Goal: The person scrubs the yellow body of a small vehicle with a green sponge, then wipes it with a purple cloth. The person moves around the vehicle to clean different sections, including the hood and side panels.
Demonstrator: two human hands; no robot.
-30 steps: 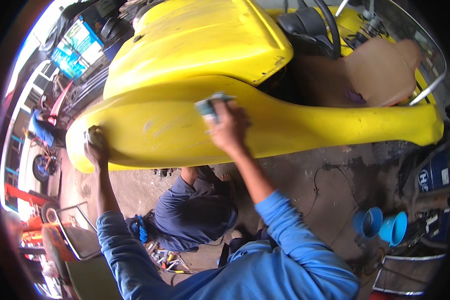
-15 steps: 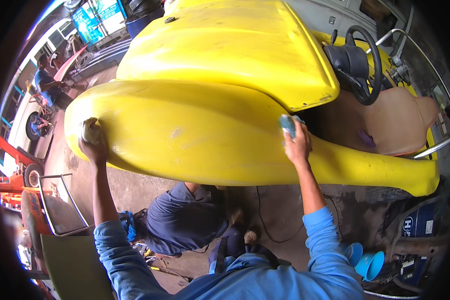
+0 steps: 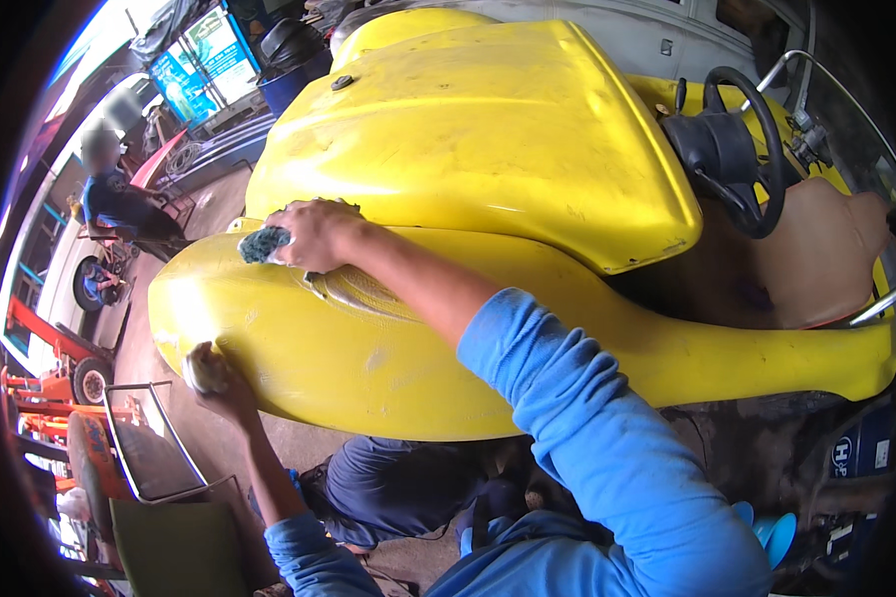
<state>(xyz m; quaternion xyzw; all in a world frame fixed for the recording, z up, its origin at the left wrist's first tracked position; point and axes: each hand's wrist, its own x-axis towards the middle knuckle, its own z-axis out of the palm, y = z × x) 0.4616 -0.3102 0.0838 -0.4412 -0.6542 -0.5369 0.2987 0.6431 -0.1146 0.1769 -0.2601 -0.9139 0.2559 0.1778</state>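
The right hand (image 3: 319,237) has its fingers bent round a green pad (image 3: 265,245), pressing it to the far edge of the fender (image 3: 488,348), left of the upper middle of the frame. White suds cling to these fingers. The left hand (image 3: 229,394) is lower and further left, its fingers closed round a pale wad (image 3: 206,368) at the fender's near side; the hand half hides it, so whether it is sponge or bunched cloth I cannot tell.

The fender, long and yellow, runs across the middle of the frame, broad at the left and narrowing to the right. Swirled, wet-looking streaks (image 3: 368,295) show just beneath the right forearm.

The step in hand seems to be rubbing down the fender with the pad, the right arm reaching well across. The next move calls for the pad held flat to the curve, with even pressure near the seam with the hood (image 3: 448,149).

Beyond, the hood fills the upper middle; the wheel (image 3: 775,164) and the tan seat (image 3: 816,249) are at the upper right. A crouched person (image 3: 398,488) is at the lower middle, a seated person (image 3: 121,205) at the upper left, and blue buckets (image 3: 781,542) at the lower right.
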